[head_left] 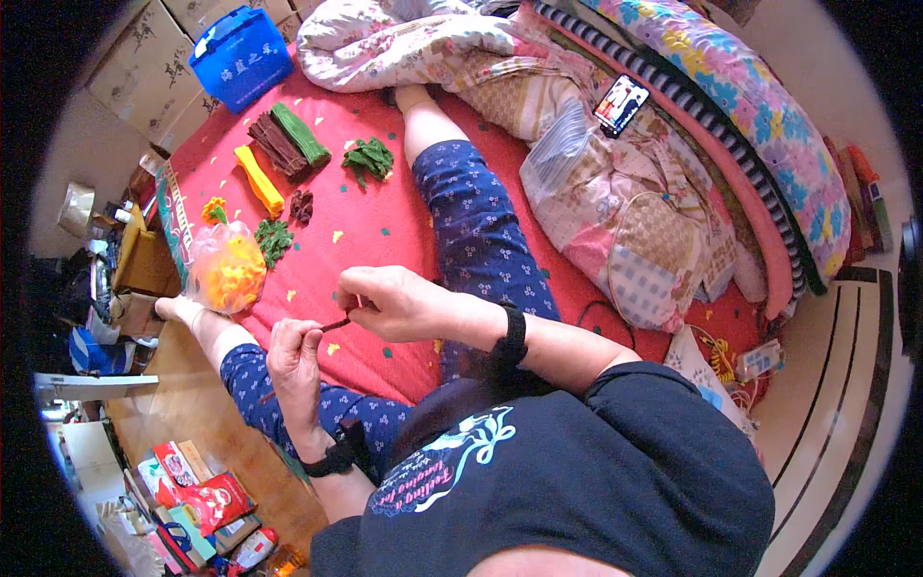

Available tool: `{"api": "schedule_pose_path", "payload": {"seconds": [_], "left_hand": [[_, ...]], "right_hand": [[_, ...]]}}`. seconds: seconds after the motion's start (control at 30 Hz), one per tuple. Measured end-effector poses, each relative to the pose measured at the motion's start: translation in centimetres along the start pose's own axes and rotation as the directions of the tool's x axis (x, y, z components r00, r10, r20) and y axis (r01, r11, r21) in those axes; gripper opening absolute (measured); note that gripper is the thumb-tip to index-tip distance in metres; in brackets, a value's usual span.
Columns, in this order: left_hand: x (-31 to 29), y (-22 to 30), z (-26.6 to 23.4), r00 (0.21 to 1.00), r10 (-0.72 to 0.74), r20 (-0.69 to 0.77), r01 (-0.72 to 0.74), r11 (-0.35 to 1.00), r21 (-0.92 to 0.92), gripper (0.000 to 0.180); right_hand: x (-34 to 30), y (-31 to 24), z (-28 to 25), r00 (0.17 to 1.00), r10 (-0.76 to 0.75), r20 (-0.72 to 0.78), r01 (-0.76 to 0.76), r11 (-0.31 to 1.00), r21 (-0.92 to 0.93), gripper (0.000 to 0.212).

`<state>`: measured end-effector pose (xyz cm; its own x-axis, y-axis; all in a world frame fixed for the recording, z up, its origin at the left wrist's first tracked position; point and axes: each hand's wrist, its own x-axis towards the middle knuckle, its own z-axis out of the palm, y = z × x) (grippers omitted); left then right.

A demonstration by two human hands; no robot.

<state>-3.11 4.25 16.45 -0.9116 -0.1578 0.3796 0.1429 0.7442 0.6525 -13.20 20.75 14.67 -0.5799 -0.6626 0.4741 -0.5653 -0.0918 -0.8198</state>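
My left hand (pixel 294 363) and my right hand (pixel 392 302) are both pinched closed on one thin dark brown fuzzy stem (pixel 335 326), which looks like a chenille stem. A short length of it spans the gap between my fingertips, above the red bed cover. Beyond my hands lie bundles of similar stems: brown (pixel 277 146), green (pixel 300 136) and yellow (pixel 259 181). Small curled brown pieces (pixel 302 207) and two clumps of green pieces (pixel 368 161) (pixel 274 242) rest nearby. A clear plastic bag (pixel 228 267) holds orange-yellow fuzzy pieces, with an orange flower (pixel 214 210) beside it.
My legs in blue patterned trousers (pixel 476 212) stretch over the red bed cover (pixel 370 240). A blue box (pixel 240 60) stands at the far left. Rumpled quilts (pixel 625 212) fill the right, with a phone (pixel 622 105) on them. Packages (pixel 207 500) crowd the lower-left floor.
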Motion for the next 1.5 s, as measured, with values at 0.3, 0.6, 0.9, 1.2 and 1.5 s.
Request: {"api": "schedule_pose_path", "payload": {"seconds": [0.3,0.6,0.9,1.2,1.5], "left_hand": [[-3.5,3.0,-2.3,0.996,-0.086,-0.004,0.086,0.996,-0.041,0.014],[-6.4,7.1,-3.7,0.997,-0.063,-0.050,0.058,0.994,-0.098,0.018],[-7.5,9.0,-3.0,0.984,0.007,-0.180,-0.071,0.933,-0.352,0.015],[-7.5,10.5,-1.7,0.939,-0.037,-0.341,-0.084,0.939,-0.333,0.010],[-8.0,11.5,-1.5,0.927,0.036,-0.373,-0.136,0.960,-0.246,0.011]], "right_hand": [[-2.2,-3.9,-1.0,0.939,-0.203,0.277,0.328,0.771,-0.546,0.011],[-4.2,-8.4,-0.5,0.901,-0.388,0.195,0.432,0.760,-0.485,0.006],[-3.8,-11.5,-0.3,0.979,-0.201,-0.024,0.185,0.937,-0.295,0.014],[-4.4,-11.7,0.2,1.000,0.012,0.012,-0.012,1.000,0.002,0.014],[-4.6,-11.4,0.6,0.989,-0.038,-0.145,0.068,0.975,0.209,0.008]]}}
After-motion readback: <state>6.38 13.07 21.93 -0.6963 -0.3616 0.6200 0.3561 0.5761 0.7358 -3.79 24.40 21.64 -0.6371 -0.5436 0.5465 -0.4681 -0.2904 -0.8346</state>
